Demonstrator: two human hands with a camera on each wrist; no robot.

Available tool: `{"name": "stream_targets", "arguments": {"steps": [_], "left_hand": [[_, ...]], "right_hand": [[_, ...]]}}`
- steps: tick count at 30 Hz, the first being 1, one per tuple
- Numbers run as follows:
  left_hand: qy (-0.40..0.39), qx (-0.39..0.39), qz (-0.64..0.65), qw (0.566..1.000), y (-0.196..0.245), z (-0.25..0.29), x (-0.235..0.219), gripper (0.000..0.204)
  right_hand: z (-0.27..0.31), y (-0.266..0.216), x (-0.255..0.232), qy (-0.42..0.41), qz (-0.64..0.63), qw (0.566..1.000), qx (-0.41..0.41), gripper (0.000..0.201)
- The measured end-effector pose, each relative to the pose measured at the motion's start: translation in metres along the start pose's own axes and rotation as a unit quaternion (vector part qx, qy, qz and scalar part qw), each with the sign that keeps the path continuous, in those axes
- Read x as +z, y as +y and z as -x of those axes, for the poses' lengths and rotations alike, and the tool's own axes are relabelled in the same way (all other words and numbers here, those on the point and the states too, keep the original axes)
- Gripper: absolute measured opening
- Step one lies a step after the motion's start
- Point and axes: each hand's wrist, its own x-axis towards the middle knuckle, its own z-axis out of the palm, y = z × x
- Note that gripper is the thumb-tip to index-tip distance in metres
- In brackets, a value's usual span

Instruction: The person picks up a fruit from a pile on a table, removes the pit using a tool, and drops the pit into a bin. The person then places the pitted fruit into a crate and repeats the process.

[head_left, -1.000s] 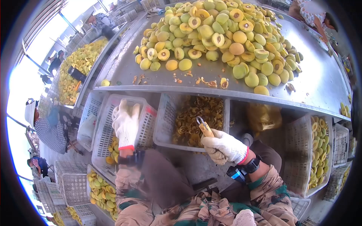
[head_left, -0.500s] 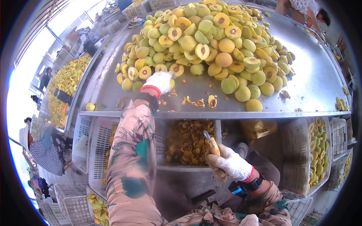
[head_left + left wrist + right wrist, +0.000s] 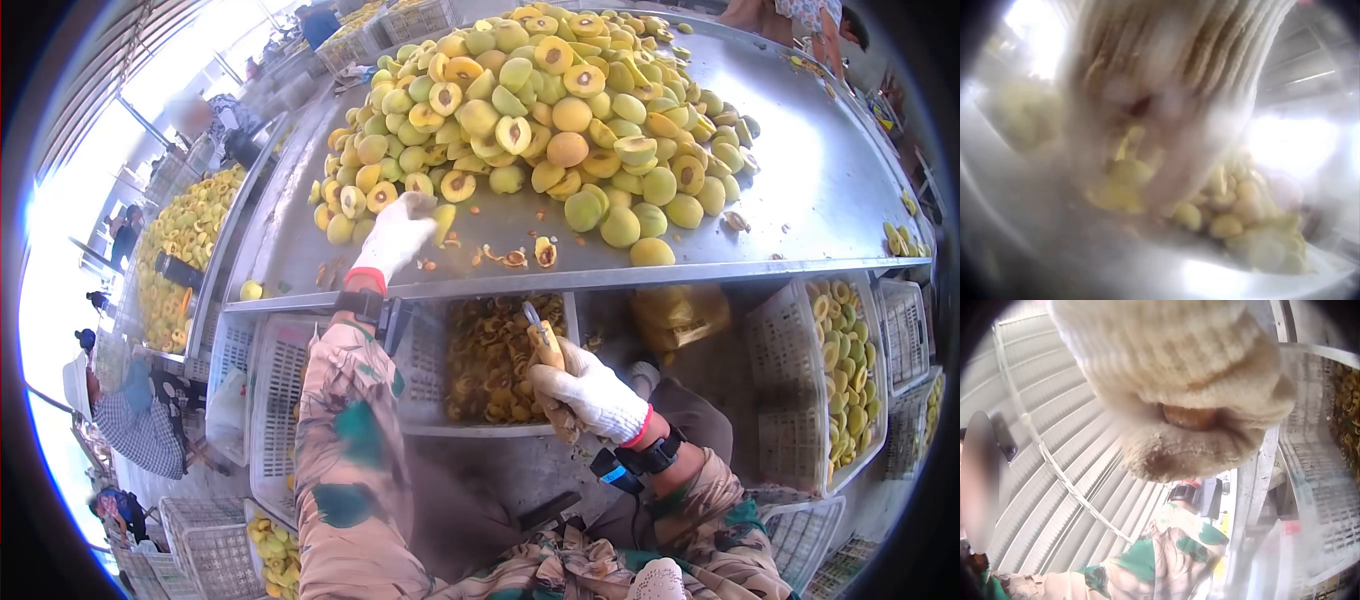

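My left hand, in a white knit glove, is over the near side of the metal table. It pinches a yellow apricot half, which also shows blurred between the fingers in the left wrist view. A heap of halved yellow-green apricots lies just beyond. Lower down, in front of the table, my gloved right hand grips a pitting tool by its wooden handle, its curved metal tip pointing up and away. In the right wrist view the brown handle peeks out between the gloved fingers.
Below the table edge stand a white crate and another crate with brown pit scraps. A crate of apricot halves is at the right. Loose pits and shells lie near the edge. Another person sits at the left.
My left hand went from the left crate up to the apricot heap, then drew slightly back with an apricot half. My right hand keeps hold of the pitting tool below the table edge.
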Motion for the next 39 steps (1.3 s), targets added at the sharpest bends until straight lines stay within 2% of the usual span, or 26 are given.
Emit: {"name": "stream_targets", "arguments": {"steps": [1, 2, 4, 6, 9, 10, 13, 14, 17, 18, 21, 23, 25, 29, 32, 35, 36, 38, 39], "left_hand": [[-0.003, -0.011, 0.158, 0.987, -0.002, -0.001, 0.000, 0.049], [-0.022, 0.021, 0.300, 0.954, 0.005, 0.014, 0.007, 0.042], [-0.017, 0.030, 0.269, 0.962, 0.015, 0.038, 0.028, 0.042], [-0.001, 0.037, 0.244, 0.969, 0.021, 0.053, 0.048, 0.042], [0.059, 0.047, 0.106, 0.992, 0.026, 0.045, 0.053, 0.042], [0.054, 0.056, 0.053, 0.996, 0.031, 0.040, 0.054, 0.044], [-0.020, 0.091, -0.016, 0.996, 0.046, 0.011, 0.066, 0.046], [-0.034, 0.132, -0.081, 0.987, 0.053, 0.002, 0.074, 0.046], [-0.177, 0.090, -0.013, 0.980, 0.070, -0.015, 0.101, 0.048], [-0.188, 0.120, -0.088, 0.971, 0.076, -0.019, 0.107, 0.051], [-0.154, 0.089, -0.264, 0.948, 0.093, -0.019, 0.126, 0.053], [-0.153, 0.108, -0.302, 0.935, 0.096, -0.018, 0.130, 0.051], [-0.147, 0.146, -0.341, 0.917, 0.091, -0.022, 0.136, 0.048], [-0.137, 0.129, -0.227, 0.956, 0.094, 0.000, 0.133, 0.041], [-0.094, 0.152, -0.146, 0.973, 0.100, 0.033, 0.113, 0.037], [-0.175, 0.145, 0.013, 0.974, 0.105, 0.080, 0.091, 0.042], [-0.163, 0.137, 0.087, 0.973, 0.101, 0.094, 0.091, 0.042], [-0.123, 0.124, 0.235, 0.956, 0.095, 0.123, 0.095, 0.044], [-0.096, 0.119, 0.329, 0.932, 0.074, 0.130, 0.104, 0.051]], "right_hand": [[-0.002, -0.001, -0.001, 0.013, 0.021, 1.000, -0.004, 0.025], [-0.005, -0.004, -0.002, 0.026, 0.039, 0.999, -0.009, 0.028], [-0.011, -0.010, -0.003, 0.027, 0.065, 0.997, -0.011, 0.035], [-0.015, -0.010, 0.004, 0.043, 0.023, 0.999, -0.020, 0.026], [-0.014, -0.014, 0.010, 0.052, 0.019, 0.998, -0.032, 0.024], [-0.012, -0.012, 0.009, 0.047, 0.014, 0.998, -0.036, 0.025], [-0.006, -0.015, 0.002, 0.070, -0.004, 0.996, -0.047, 0.025], [-0.003, -0.017, 0.000, 0.085, -0.010, 0.995, -0.050, 0.026], [-0.001, -0.020, -0.008, 0.145, -0.033, 0.986, -0.070, 0.025], [0.001, -0.022, -0.012, 0.152, -0.028, 0.985, -0.072, 0.029], [0.006, -0.026, -0.021, 0.167, -0.016, 0.984, -0.061, 0.038], [0.010, -0.030, -0.025, 0.180, -0.009, 0.983, -0.039, 0.037], [0.008, -0.025, -0.028, 0.204, -0.006, 0.977, -0.068, 0.036], [0.005, -0.020, -0.034, 0.244, -0.011, 0.963, -0.110, 0.032], [0.006, -0.032, -0.032, 0.350, 0.073, 0.923, -0.141, 0.032], [0.012, -0.045, -0.025, 0.289, 0.061, 0.949, -0.107, 0.032], [-0.002, -0.031, -0.024, 0.274, 0.054, 0.944, -0.178, 0.028], [-0.002, -0.027, -0.013, 0.138, -0.119, 0.977, -0.115, 0.025], [-0.003, -0.027, -0.006, 0.065, -0.203, 0.974, -0.077, 0.024]]}}
